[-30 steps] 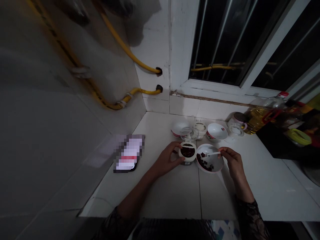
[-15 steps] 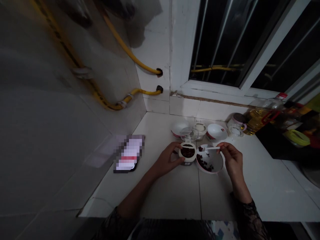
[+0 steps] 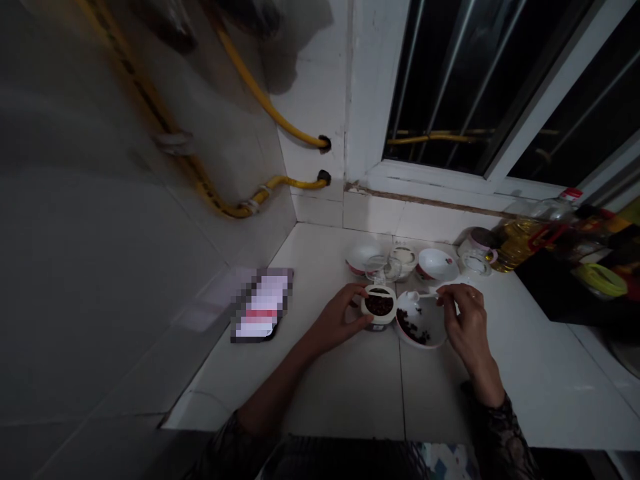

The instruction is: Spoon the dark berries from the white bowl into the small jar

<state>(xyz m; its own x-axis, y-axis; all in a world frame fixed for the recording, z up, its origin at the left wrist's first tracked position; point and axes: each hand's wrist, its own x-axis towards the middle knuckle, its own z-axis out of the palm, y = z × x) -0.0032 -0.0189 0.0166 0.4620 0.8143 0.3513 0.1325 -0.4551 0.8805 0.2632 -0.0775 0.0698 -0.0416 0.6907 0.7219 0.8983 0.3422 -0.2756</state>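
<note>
My left hand (image 3: 340,312) is closed around the side of a small white-rimmed seasoning jar (image 3: 379,322), thumb at the front. Its clear lid (image 3: 384,268) is flipped up at the back, and dark reddish-brown bits (image 3: 379,305) fill it. A white bowl (image 3: 434,327) stands just right of the jar, with similar dark pieces (image 3: 411,328) scattered inside. Above this bowl, my right hand (image 3: 465,317) pinches the handle of a small white spoon (image 3: 414,296). The spoon's head points left and looks white, with no dark bits visible on it.
Behind the jar are a bowl (image 3: 361,257), another lidded seasoning jar (image 3: 403,259) and a patterned white bowl (image 3: 438,264). A phone (image 3: 263,307) lies at left by the wall. On the right are an oil bottle (image 3: 520,237), a glass jar (image 3: 475,257) and a black box (image 3: 537,283).
The spoon carried dark bits over the bowl before; now its head has turned and shows white. My left hand keeps its hold on the jar. The view has shifted slightly.
</note>
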